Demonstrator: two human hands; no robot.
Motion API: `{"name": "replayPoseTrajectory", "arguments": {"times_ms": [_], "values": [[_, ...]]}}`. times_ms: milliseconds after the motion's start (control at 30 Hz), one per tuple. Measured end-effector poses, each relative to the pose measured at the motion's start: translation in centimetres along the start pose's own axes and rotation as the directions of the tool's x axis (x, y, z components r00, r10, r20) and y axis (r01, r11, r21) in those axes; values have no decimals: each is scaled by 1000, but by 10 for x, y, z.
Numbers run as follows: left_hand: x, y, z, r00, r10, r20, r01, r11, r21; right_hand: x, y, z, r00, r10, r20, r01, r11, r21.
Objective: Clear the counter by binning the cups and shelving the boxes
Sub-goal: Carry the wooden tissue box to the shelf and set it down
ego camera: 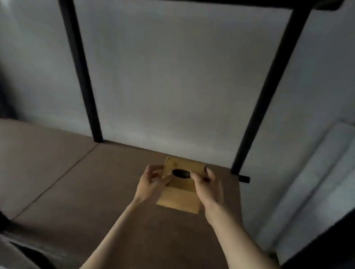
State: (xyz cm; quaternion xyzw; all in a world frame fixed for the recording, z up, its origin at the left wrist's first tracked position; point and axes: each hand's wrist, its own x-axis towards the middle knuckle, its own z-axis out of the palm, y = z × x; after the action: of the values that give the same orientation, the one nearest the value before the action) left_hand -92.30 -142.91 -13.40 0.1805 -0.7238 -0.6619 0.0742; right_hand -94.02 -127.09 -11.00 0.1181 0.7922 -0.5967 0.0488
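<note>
A tan cardboard box (pixel 180 193) with a dark oval opening in its top sits on the brown shelf board (pixel 98 192), towards the back right of the shelf. My left hand (pixel 152 181) holds the box's left side with curled fingers. My right hand (pixel 207 186) grips its right side, thumb near the oval opening. Both forearms reach in from the bottom of the view. No cups are in view.
Black metal uprights (pixel 79 66) (pixel 264 98) frame the shelf, with a black rail across the top. A pale wall stands behind. A second brown board (pixel 25 162) adjoins on the left. A white panel (pixel 325 185) leans at the right.
</note>
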Motion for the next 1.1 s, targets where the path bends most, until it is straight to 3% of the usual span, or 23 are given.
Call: {"name": "replayPoseTrajectory", "arguments": {"times_ms": [267, 700, 967, 1100], "values": [[-19, -68, 43, 983, -118, 139, 113, 993, 39, -10, 80, -22, 985, 154, -80, -149, 987, 61], [-56, -172, 48, 950, -284, 132, 251, 943, 219, -26, 185, -5, 941, 334, -50, -338, 936, -103], [-55, -182, 49, 955, -254, 151, 196, 927, 318, -26, 197, -7, 948, 318, -22, -316, 930, -188], [-56, -171, 46, 953, -239, 183, 141, 892, 430, -29, 191, -9, 972, 232, -30, -225, 891, -395]]}}
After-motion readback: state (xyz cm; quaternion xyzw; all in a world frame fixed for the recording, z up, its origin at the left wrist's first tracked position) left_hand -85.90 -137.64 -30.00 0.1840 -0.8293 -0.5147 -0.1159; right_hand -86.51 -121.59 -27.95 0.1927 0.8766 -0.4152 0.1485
